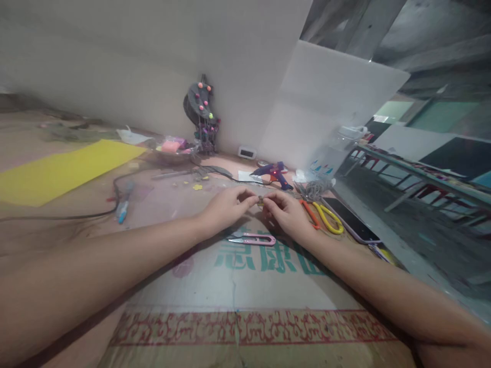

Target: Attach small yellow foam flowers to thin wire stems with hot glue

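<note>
My left hand (229, 208) and my right hand (286, 210) meet above the middle of the table, thumbs and forefingers pinched together. Between the fingertips sits a small yellowish piece (261, 201), too small and blurred to name more exactly. Both hands are closed on it. Just below the hands, pink-handled thread snips (256, 239) lie flat on the table cover. To the right of my right hand are scissors with one orange and one yellow handle (330, 219), partly behind the wrist. A purple glue gun (274, 173) with a small red light lies beyond the hands.
A yellow sheet (72, 171) and a blue-tipped pen (123, 210) lie left, with a black cord. Behind are small yellow scraps (197, 187), a bag of pink pieces (172, 145), a dark beaded ornament (201, 105) and a small white clock (247, 152). A phone (353, 221) lies right.
</note>
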### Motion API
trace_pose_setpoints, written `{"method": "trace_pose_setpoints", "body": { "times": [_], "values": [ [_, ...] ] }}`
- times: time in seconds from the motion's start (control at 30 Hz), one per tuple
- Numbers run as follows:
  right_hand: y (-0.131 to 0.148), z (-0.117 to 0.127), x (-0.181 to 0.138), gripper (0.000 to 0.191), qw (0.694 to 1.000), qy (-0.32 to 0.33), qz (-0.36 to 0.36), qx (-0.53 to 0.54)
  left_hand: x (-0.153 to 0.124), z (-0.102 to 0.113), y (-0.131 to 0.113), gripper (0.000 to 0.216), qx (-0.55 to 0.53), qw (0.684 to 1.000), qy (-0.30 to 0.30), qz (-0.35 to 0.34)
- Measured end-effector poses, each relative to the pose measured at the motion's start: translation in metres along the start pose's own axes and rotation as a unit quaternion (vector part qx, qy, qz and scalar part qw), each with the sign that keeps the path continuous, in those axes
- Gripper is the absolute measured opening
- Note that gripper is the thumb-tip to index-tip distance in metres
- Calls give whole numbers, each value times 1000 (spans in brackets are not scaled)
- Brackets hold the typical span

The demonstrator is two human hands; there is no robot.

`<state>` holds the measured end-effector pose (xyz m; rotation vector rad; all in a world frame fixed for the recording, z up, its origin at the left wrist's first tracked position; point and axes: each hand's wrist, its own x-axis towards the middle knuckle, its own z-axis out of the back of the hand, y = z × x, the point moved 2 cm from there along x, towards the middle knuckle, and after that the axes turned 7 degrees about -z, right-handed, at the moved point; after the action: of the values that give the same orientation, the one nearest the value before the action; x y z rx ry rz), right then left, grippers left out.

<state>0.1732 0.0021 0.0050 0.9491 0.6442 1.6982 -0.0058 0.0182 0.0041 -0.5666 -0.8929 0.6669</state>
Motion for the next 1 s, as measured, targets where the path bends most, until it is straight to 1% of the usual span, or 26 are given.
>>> {"method": "trace_pose_setpoints", "body": {
  "times": [0.17,0.3,0.47,0.63,0.73,0.8,0.9,1.0],
  "values": [
    [0,1,0,22,1000,-1,7,-24,0,-2,-1,21,-2,1000,7,6],
    [3,2,0,19,997,-10,36,-71,0,-2,-3,21,6,1000,19,10],
    [3,1,1,21,999,13,9,-30,0,-3,-5,19,12,999,31,21],
    [2,3,3,15,994,-26,44,-96,0,-3,0,18,19,999,-11,40],
    [0,6,5,11,991,-44,53,-118,0,-3,6,18,20,998,-32,42],
    [0,8,5,12,989,-59,60,-120,0,-3,9,18,22,998,-39,43],
    [3,11,2,18,986,-81,87,-120,0,-3,12,17,26,998,-47,40],
    [7,11,-3,19,976,-72,138,-151,0,-2,9,16,32,998,-50,36]
  ]
}}
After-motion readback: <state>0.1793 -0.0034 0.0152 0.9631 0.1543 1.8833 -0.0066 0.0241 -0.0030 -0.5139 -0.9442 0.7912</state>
